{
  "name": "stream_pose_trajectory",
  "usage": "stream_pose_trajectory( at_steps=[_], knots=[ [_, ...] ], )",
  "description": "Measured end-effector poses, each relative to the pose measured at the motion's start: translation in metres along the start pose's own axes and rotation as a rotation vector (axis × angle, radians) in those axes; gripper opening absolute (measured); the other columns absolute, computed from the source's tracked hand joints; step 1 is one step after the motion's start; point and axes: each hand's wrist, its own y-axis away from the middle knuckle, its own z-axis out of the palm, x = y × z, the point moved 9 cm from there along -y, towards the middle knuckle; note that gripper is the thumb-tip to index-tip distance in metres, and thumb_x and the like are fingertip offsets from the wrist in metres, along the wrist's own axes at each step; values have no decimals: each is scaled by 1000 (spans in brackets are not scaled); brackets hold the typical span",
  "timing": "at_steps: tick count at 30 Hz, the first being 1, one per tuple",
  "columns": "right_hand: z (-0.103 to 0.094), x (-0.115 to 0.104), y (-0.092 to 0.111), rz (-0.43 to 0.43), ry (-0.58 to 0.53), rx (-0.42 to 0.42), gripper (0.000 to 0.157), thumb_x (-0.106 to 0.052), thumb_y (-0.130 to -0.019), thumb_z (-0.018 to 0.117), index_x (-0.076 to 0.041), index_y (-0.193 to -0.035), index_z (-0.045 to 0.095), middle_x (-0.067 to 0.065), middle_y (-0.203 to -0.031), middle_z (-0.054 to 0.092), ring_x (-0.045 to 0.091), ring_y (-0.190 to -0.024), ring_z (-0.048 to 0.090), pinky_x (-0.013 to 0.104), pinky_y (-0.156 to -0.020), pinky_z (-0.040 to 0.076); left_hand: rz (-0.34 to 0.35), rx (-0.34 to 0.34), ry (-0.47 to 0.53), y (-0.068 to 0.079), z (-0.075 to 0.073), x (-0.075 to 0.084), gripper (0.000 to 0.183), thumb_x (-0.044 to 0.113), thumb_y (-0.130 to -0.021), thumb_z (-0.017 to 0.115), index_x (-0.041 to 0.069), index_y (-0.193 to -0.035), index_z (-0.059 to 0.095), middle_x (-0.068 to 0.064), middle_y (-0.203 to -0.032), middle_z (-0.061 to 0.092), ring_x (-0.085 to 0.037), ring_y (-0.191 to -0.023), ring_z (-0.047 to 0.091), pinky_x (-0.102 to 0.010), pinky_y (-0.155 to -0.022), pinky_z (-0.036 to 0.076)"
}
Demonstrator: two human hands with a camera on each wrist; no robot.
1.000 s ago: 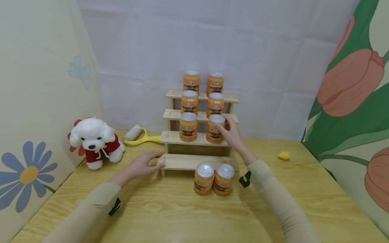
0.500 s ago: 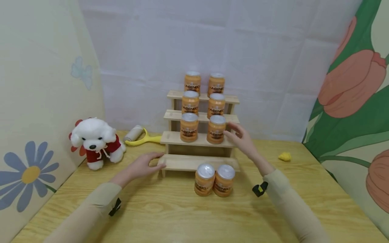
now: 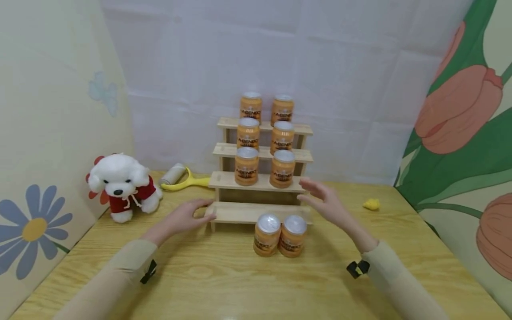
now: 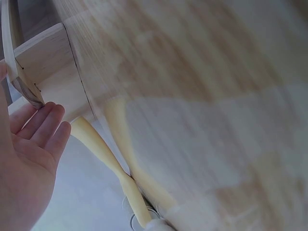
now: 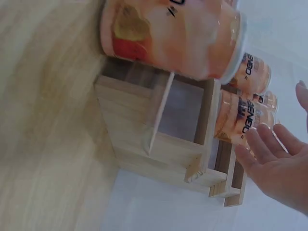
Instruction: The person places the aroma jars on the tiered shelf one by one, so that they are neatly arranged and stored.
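A tiered wooden display rack (image 3: 240,213) stands at the back of the table. Orange cans with silver lids stand in pairs on its upper three steps, one being the right can (image 3: 282,171) on the third step down. Two more cans, a left one (image 3: 267,235) and a right one (image 3: 293,238), stand side by side before the bottom step. My left hand (image 3: 182,221) holds the left end of that step between thumb and fingers. Right of the rack, my right hand (image 3: 330,206) hovers with fingers extended and nothing in it; its palm (image 5: 284,178) shows in the right wrist view.
A white plush dog (image 3: 122,184) in red sits at the left. Behind it lie a yellow-handled item (image 3: 196,181) and a grey-white roll (image 3: 173,174). A small yellow lump (image 3: 372,204) lies on the wooden table (image 3: 224,284) at the right. Patterned walls flank both sides.
My right hand has let go of the right can on the third step, then moved right and down toward me. The left hand stays at the rack.
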Motion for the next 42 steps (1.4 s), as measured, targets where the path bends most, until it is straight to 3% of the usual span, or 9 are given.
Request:
stream_pose_trajectory(
  at_steps=[6, 14, 19, 24, 42],
  knots=[
    [16, 3, 16, 22, 35, -46, 50, -20, -89, 65, 1, -131, 50, 20, -130, 55, 36, -117, 54, 50, -100, 44, 9, 2, -4, 0, -2, 1, 65, 46, -90, 58, 1, -136, 48, -22, -135, 51, -40, -123, 48, -54, -102, 39],
    [42, 24, 38, 197, 164, -199, 63, -37, -81, 73, -2, -129, 52, 13, -117, 60, 25, -100, 58, 33, -80, 53, 13, 3, -12, 0, -2, 3, 64, 45, -91, 57, 1, -136, 48, -22, -134, 51, -40, -123, 48, -54, -101, 40],
    [51, 27, 43, 181, 141, -233, 68, -38, -75, 79, -7, -129, 52, 8, -113, 58, 19, -98, 54, 29, -76, 50, 8, 1, -2, -1, -2, 2, 64, 45, -91, 58, 1, -136, 48, -22, -134, 51, -40, -123, 48, -54, -101, 40],
    [56, 21, 43, 134, 132, -246, 68, -33, -78, 77, -2, -131, 48, 13, -116, 55, 21, -98, 54, 28, -78, 50, 18, 2, -6, -1, -2, 2, 63, 44, -91, 58, 0, -135, 48, -22, -134, 52, -40, -122, 49, -54, -101, 41],
    [80, 5, 32, 72, 171, -243, 70, -35, -75, 79, -2, -131, 51, 12, -122, 58, 22, -103, 57, 34, -84, 50, 18, 3, -9, 0, -1, 1, 66, 49, -90, 56, 1, -136, 48, -21, -134, 52, -39, -122, 49, -54, -102, 40]
  ],
)
